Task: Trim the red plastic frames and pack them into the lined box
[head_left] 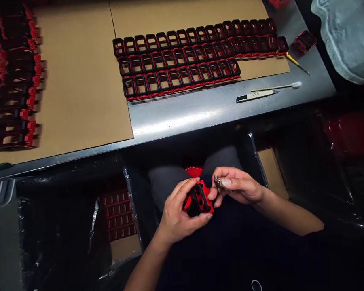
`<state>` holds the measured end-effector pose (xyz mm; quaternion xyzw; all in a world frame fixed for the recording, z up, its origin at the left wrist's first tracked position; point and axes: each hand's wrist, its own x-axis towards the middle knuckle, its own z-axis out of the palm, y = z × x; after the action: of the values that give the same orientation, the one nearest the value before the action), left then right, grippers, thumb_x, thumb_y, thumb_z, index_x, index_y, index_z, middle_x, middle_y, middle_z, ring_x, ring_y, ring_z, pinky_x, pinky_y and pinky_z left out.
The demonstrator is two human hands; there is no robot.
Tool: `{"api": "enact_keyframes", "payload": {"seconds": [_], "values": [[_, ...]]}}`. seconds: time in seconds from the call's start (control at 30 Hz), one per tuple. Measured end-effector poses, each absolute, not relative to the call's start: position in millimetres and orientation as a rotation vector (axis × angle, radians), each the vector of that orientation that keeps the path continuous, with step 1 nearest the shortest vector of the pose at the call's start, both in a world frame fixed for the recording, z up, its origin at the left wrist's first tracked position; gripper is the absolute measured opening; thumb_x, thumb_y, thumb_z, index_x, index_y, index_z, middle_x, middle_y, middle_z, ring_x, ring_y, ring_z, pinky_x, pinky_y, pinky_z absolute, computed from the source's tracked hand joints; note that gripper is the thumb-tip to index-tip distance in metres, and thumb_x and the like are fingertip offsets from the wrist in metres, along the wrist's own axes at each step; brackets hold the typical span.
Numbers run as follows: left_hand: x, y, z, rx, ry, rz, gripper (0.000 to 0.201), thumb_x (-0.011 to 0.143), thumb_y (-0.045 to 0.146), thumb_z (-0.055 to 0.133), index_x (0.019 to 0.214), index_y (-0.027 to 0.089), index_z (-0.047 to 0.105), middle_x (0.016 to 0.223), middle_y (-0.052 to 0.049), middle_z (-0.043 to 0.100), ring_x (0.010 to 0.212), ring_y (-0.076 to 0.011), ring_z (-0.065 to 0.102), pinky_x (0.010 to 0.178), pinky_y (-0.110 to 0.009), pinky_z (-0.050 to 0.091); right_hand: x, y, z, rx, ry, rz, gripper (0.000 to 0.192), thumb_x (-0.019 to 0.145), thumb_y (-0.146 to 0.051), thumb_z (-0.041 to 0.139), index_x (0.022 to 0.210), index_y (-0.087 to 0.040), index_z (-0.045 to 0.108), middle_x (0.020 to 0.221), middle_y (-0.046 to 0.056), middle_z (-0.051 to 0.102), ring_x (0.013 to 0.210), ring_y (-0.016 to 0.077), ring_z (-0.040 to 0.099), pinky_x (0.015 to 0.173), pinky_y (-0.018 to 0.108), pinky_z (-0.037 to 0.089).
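Note:
Above my lap, my left hand [180,208] is closed around a red and black plastic frame [202,198], thumb below and fingers on top. Part of this frame is hidden by the fingers. Just to its right, my right hand [238,186] pinches a small shiny metal tool [217,184] between thumb and forefinger. The tool's exact kind is too small to make out. Its tip points up and stays apart from the frame, while other fingertips of the right hand lie close to the frame's right edge.
Rows of similar frames [170,56] stand on cardboard [85,81] on a metal table [170,121]. More frames [13,81] stand left. A craft knife [256,96], a cotton swab [276,86] and a yellow-handled tool [294,61] lie right. Below, a plastic-lined box [121,250] holds frames.

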<state>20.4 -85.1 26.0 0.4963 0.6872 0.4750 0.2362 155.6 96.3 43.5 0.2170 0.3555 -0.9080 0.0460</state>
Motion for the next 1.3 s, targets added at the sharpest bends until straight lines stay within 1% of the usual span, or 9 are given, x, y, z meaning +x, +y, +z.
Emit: {"api": "enact_keyframes", "payload": {"seconds": [0.07, 0.13, 0.2, 0.3, 0.37, 0.47, 0.9, 1.1, 1.3], "values": [[21, -87, 24, 1.283, 1.899, 1.365, 0.074, 0.074, 0.05, 0.079, 0.136, 0.022, 0.05, 0.121, -0.013, 0.069, 0.111, -0.0302, 0.069, 0.092, -0.046, 0.059, 162, 102, 46, 0.735, 1.562, -2.67, 0.03, 0.089, -0.044, 0.067, 0.095, -0.015, 0.065, 0.081, 0.007, 0.075, 0.069, 0.0168, 0.072, 0.059, 0.026, 0.059], [21, -88, 23, 1.236, 1.901, 1.423, 0.077, 0.074, 0.058, 0.076, 0.136, 0.022, 0.05, 0.12, -0.014, 0.069, 0.111, -0.03, 0.069, 0.092, -0.045, 0.059, 169, 106, 49, 0.709, 2.193, -2.398, 0.02, 0.093, -0.034, 0.064, 0.101, -0.017, 0.07, 0.086, 0.007, 0.075, 0.072, 0.0151, 0.071, 0.063, 0.026, 0.058], [22, -88, 22, 1.257, 1.887, 1.46, 0.079, 0.074, 0.062, 0.074, 0.137, 0.022, 0.05, 0.119, -0.014, 0.07, 0.109, -0.0293, 0.07, 0.091, -0.044, 0.06, 173, 106, 53, 0.441, 2.701, -2.047, 0.018, 0.092, -0.026, 0.066, 0.108, -0.018, 0.072, 0.092, 0.007, 0.076, 0.079, 0.0154, 0.071, 0.07, 0.027, 0.058], [21, -86, 21, 1.331, 1.875, 1.462, 0.086, 0.07, 0.065, 0.075, 0.14, 0.022, 0.049, 0.118, -0.015, 0.071, 0.106, -0.0296, 0.071, 0.089, -0.043, 0.061, 174, 100, 59, -0.038, 3.026, -1.722, 0.023, 0.087, -0.026, 0.073, 0.108, -0.017, 0.071, 0.093, 0.007, 0.077, 0.08, 0.0161, 0.072, 0.07, 0.027, 0.058], [20, -84, 22, 1.374, 1.873, 1.448, 0.089, 0.069, 0.065, 0.076, 0.142, 0.022, 0.048, 0.119, -0.015, 0.071, 0.106, -0.03, 0.071, 0.088, -0.044, 0.061, 173, 96, 61, -0.146, 3.13, -1.617, 0.018, 0.086, -0.029, 0.075, 0.099, -0.018, 0.071, 0.092, 0.007, 0.077, 0.076, 0.0155, 0.072, 0.065, 0.026, 0.058], [19, -82, 23, 1.428, 1.849, 1.434, 0.091, 0.069, 0.063, 0.076, 0.145, 0.022, 0.045, 0.12, -0.016, 0.071, 0.106, -0.0298, 0.071, 0.088, -0.044, 0.062, 171, 94, 62, -0.167, 3.219, -1.538, 0.014, 0.084, -0.03, 0.077, 0.091, -0.019, 0.071, 0.091, 0.006, 0.078, 0.07, 0.0147, 0.07, 0.06, 0.025, 0.056], [19, -82, 22, 1.486, 1.833, 1.461, 0.092, 0.07, 0.062, 0.076, 0.147, 0.024, 0.042, 0.121, -0.016, 0.07, 0.106, -0.0283, 0.071, 0.086, -0.042, 0.062, 167, 93, 61, -0.226, 3.236, -1.521, 0.016, 0.082, -0.032, 0.079, 0.088, -0.018, 0.072, 0.088, 0.005, 0.078, 0.062, 0.013, 0.064, 0.055, 0.025, 0.052], [19, -82, 22, 1.483, 1.829, 1.475, 0.091, 0.07, 0.061, 0.076, 0.146, 0.023, 0.043, 0.121, -0.015, 0.07, 0.106, -0.0283, 0.071, 0.087, -0.042, 0.062, 168, 91, 59, -0.224, 3.226, -1.538, 0.015, 0.083, -0.032, 0.078, 0.088, -0.019, 0.072, 0.089, 0.004, 0.078, 0.063, 0.0127, 0.064, 0.056, 0.025, 0.052], [19, -82, 21, 1.535, 1.858, 1.456, 0.092, 0.069, 0.062, 0.075, 0.146, 0.022, 0.043, 0.118, -0.016, 0.071, 0.103, -0.0283, 0.072, 0.084, -0.042, 0.063, 169, 91, 58, -0.22, 3.234, -1.516, 0.016, 0.083, -0.031, 0.078, 0.088, -0.017, 0.073, 0.088, 0.005, 0.077, 0.063, 0.0126, 0.063, 0.055, 0.025, 0.051]]}}
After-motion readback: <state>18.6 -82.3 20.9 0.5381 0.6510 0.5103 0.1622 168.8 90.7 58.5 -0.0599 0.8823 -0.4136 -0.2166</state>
